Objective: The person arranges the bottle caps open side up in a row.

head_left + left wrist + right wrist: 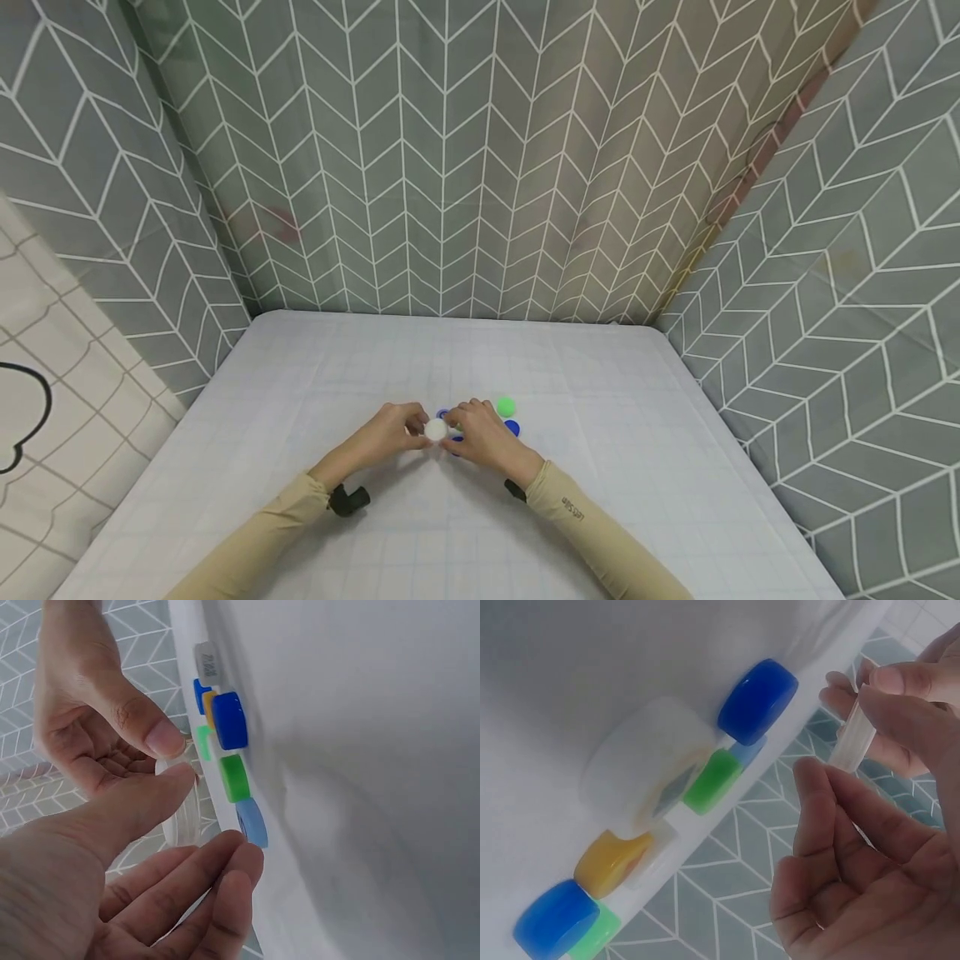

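A small round disc [436, 430], white on top with a translucent side, is held up between my two hands. My left hand [390, 430] pinches its left edge between thumb and fingers. From the opposite edge, my right hand [486, 435] grips it the same way. In the left wrist view both thumbs press close together on the disc [180, 814]. The right wrist view shows its clear side [853, 742] between the right thumb and fingertips. Whether it is a roll or a lidded container, I cannot tell.
Several small round pieces lie on the white-covered table [600, 500] by my hands: a green one [506, 407], a dark blue one [512, 427], a yellow one [613, 862], a light blue one [253, 823]. A larger white roll-like piece [645, 761] carries a grey label. Patterned curtains stand behind.
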The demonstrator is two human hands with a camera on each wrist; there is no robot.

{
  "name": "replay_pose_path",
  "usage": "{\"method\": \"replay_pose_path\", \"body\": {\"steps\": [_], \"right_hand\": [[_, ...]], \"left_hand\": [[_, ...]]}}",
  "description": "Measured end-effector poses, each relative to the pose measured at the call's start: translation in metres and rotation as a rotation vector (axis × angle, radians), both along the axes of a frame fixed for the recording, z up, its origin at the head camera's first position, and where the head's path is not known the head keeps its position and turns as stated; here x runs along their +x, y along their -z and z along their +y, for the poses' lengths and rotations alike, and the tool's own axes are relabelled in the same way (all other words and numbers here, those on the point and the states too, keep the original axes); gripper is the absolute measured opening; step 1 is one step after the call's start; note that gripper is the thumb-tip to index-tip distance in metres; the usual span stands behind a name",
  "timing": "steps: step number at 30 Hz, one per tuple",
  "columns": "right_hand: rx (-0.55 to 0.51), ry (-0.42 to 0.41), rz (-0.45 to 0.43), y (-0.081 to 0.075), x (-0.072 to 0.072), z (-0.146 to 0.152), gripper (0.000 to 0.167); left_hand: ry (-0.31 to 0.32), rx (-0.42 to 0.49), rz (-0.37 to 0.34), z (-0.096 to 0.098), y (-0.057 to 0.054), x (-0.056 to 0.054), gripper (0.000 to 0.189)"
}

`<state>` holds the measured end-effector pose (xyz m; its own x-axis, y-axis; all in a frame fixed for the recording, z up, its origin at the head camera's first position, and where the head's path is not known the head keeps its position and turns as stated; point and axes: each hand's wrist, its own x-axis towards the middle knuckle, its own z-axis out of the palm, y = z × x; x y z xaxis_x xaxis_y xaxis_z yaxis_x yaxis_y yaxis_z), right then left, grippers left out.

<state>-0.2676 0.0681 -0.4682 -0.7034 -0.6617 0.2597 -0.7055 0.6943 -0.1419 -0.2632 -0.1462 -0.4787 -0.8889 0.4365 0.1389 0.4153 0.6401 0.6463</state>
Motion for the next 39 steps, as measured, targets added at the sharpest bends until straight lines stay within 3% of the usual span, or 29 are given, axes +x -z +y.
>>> {"method": "replay_pose_path", "body": {"steps": [5,13,20,31,39], "right_hand": [[-0.101,-0.024,-0.086,-0.002,-0.001,-0.001,0.026],[-0.153,-0.022,-0.177,-0.004,0.0,-0.003,0.026],[-0.233,-0.014,-0.271,-0.004,0.002,-0.004,0.035],[-0.253,-0.03,-0.259,-0.002,0.003,-0.005,0.033],[-0.282,-0.034,-0.209,-0.003,0.003,-0.004,0.025]], "left_hand": [[0.0,0.061,-0.025,-0.002,-0.002,0.0,0.031],[0.01,0.095,-0.054,-0.005,-0.001,0.001,0.031],[0.007,0.117,-0.054,-0.005,0.0,0.001,0.032],[0.021,0.171,-0.105,-0.009,0.004,0.001,0.037],[0.001,0.196,-0.106,-0.011,0.003,0.001,0.02]]}}
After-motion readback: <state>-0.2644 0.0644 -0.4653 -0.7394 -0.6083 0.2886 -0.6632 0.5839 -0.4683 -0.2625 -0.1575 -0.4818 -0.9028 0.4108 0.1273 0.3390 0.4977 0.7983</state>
